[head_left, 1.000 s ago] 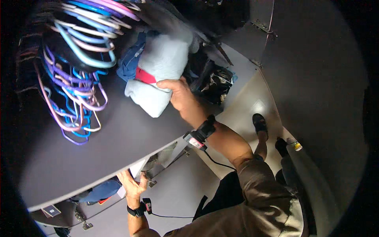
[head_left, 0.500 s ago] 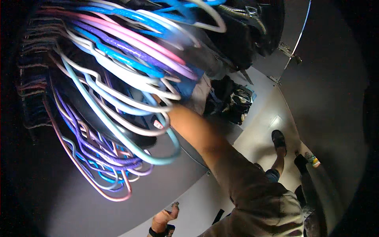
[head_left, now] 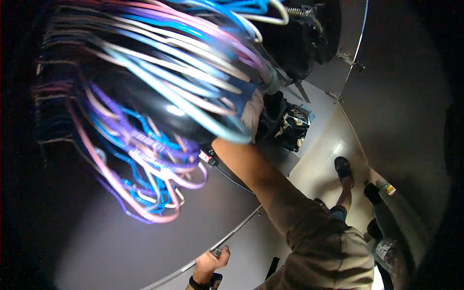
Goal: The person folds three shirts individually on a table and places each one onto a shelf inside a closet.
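A large bunch of coloured coated wire loops, which look like clothes hangers, fills the upper left; they are white, pink, purple and blue, and blurred. My right forearm reaches up to them from the brown sleeve, and the hand itself is hidden behind the loops. A shiny black rounded thing shows between the hangers. At the bottom, my left hand, with a black band at the wrist, is closed at the edge of a grey panel, its thumb upward.
A black cable with a red and white tag runs beside my right forearm. Dark bags or clothes lie beyond. A black shoe shows on the pale floor. A grey hinged panel stands on the right.
The hangers have shifted to the right and swung, with the lower loops rising. My left hand has moved slightly up and right, onto the panel edge. More of the cable shows.
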### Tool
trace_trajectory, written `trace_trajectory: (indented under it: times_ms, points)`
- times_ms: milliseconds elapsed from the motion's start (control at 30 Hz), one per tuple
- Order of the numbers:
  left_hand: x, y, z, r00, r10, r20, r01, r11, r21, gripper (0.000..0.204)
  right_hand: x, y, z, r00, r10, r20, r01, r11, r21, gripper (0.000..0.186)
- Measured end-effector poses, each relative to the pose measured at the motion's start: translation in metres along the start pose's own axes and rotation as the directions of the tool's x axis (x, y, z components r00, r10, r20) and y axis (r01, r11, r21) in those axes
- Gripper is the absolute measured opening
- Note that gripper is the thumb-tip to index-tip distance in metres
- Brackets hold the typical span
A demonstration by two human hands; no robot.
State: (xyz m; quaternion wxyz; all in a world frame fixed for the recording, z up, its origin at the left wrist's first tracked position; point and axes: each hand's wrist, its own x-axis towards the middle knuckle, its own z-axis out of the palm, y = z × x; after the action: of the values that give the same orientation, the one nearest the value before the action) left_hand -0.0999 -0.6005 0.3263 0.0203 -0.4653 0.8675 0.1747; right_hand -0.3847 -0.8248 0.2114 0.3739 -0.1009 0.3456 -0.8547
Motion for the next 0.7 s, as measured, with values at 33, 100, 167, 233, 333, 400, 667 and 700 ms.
trace_trajectory:
  times_ms: [33,100,167,233,333,400,667,700]
  points:
    - [0.002,0.000,-0.001,0.998,0.061,-0.021,-0.059,0.995,0.074,0.043,-0.004,-0.004,-0.002,1.000,-0.004,-0.005,0.004,1.000,-0.019,0.034]
    - [-0.003,-0.012,-0.003,0.993,0.119,-0.023,-0.110,0.963,0.246,0.064,-0.016,-0.016,0.013,0.999,-0.011,0.033,0.012,1.000,-0.027,0.035]
    - [-0.006,-0.014,-0.008,0.979,0.188,-0.079,-0.152,0.932,0.329,0.075,-0.034,-0.028,0.021,0.997,-0.012,0.073,0.016,0.998,-0.056,0.035]
    - [-0.011,-0.015,-0.008,0.993,0.078,-0.085,-0.046,0.944,0.327,0.071,-0.056,-0.047,0.014,0.994,-0.008,0.112,0.019,0.995,-0.101,0.036]
    - [-0.008,-0.019,-0.008,0.987,0.131,-0.089,-0.092,0.932,0.350,0.079,-0.097,-0.078,-0.010,0.981,0.062,0.186,-0.036,0.990,-0.138,0.037]
    - [-0.006,-0.011,-0.013,0.964,0.246,-0.102,-0.202,0.925,0.323,0.082,-0.130,-0.103,-0.034,0.965,0.150,0.216,-0.119,0.982,-0.149,0.037]
    - [-0.024,-0.004,-0.024,0.948,0.257,-0.190,-0.208,0.947,0.246,0.084,-0.237,-0.181,-0.073,0.652,0.595,0.470,-0.461,0.803,-0.378,0.047]
    - [-0.026,-0.004,-0.026,0.947,0.274,-0.167,-0.231,0.943,0.241,0.085,-0.242,-0.213,-0.057,0.643,0.592,0.486,-0.448,0.805,-0.389,0.047]
